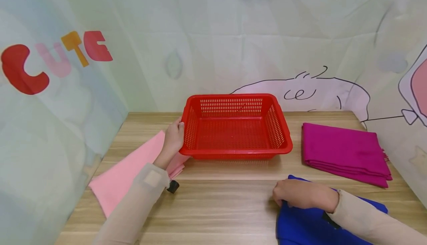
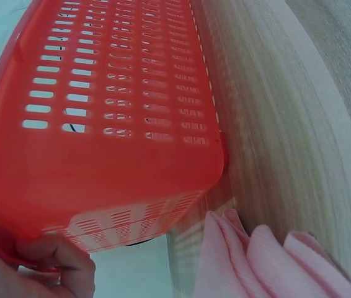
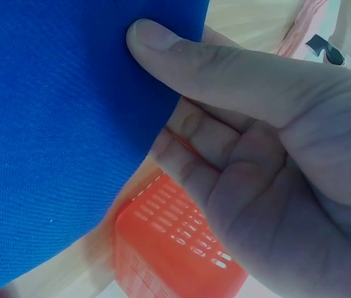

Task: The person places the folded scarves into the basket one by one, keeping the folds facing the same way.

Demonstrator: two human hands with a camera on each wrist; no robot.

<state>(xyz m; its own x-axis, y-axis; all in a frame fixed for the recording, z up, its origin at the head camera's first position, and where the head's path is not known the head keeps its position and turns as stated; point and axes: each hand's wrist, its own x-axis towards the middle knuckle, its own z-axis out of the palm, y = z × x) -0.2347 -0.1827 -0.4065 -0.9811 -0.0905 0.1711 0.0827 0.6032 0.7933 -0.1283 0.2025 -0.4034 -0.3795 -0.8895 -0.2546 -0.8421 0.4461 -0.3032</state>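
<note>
A red plastic basket [image 1: 233, 151] with slotted walls stands at the back middle of the table, nothing inside it. My left hand [image 1: 174, 135] grips its left rim, fingers curled round the edge in the left wrist view. At the front right lies a folded blue cloth [image 1: 300, 224]. My right hand [image 1: 305, 194] pinches the cloth's left edge, the thumb [image 3: 157, 36] on top and the fingers underneath. A folded pink cloth [image 1: 130, 174] lies on the left, partly under my left forearm.
A folded magenta cloth [image 1: 343, 152] with a fringed edge lies at the back right, behind the blue one. Printed fabric [image 1: 150, 52] hangs as a wall along the back and sides of the wooden table [image 1: 227, 208].
</note>
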